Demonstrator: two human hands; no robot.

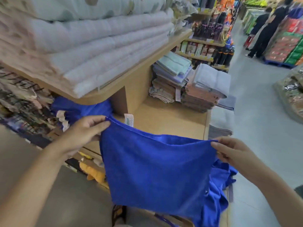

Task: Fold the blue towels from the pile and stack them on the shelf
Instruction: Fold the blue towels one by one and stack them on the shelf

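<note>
Blue towel hangs spread between both hands, in the air just in front of the front edge of the wooden shelf. Its top hem sags in the middle and its lower edge hangs free. The left hand pinches the towel's upper left corner near the shelf's front left corner, its fingers bent and closed over the hem. The right hand grips the upper right corner with its fingertips, just off the shelf's front right corner. Its other fingers are curled beneath (which finger meets which I cannot tell). Between the two grips the cloth is open and flat, not yet folded.

More blue cloth hangs crumpled below the right hand, partly behind the held towel. A blue heap lies at the shelf's left end, tucked under the upper board. Folded towel stacks in grey, pink and brown sit toward the shelf's back right corner. Pale quilts are piled on the upper board.
</note>
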